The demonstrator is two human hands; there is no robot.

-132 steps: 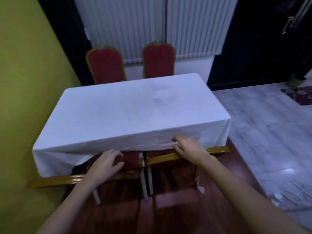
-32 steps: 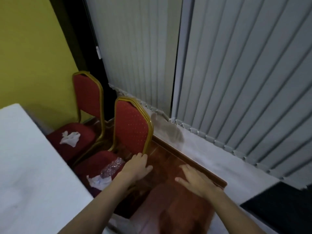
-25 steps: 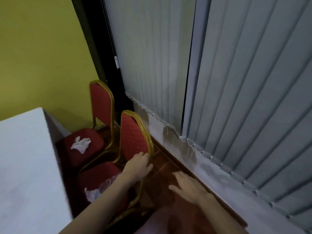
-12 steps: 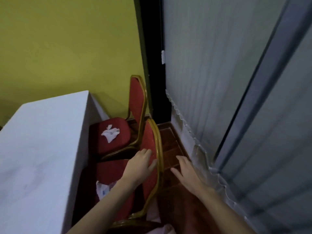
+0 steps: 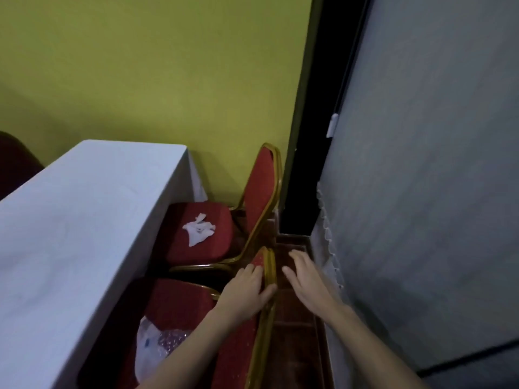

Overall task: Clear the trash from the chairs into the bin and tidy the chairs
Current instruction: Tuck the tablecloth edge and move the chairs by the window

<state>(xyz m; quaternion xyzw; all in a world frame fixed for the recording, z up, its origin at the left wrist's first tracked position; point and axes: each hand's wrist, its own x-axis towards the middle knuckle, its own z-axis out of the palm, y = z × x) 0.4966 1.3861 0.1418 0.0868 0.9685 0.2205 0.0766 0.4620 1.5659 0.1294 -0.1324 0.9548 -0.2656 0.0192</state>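
Observation:
Two red chairs with gold frames stand along the table's side. The near chair (image 5: 179, 304) has clear plastic wrap and white paper (image 5: 153, 346) on its seat. My left hand (image 5: 248, 290) rests on the top of its backrest, fingers curled over the gold rim. My right hand (image 5: 307, 279) hovers just behind the backrest, fingers spread, holding nothing. On the far chair (image 5: 205, 234) a crumpled white tissue (image 5: 198, 228) lies in the middle of the seat. No bin is in view.
A table with a white cloth (image 5: 84, 220) fills the left, close against the chair seats. Grey vertical blinds (image 5: 421, 192) hang on the right, leaving a narrow strip of dark wood floor (image 5: 292, 346). A yellow-green wall (image 5: 154, 80) lies ahead.
I have walked from the table's first side round to the two far chairs. My left hand has stayed on the near chair's backrest while the view swung left; my right hand came closer to it.

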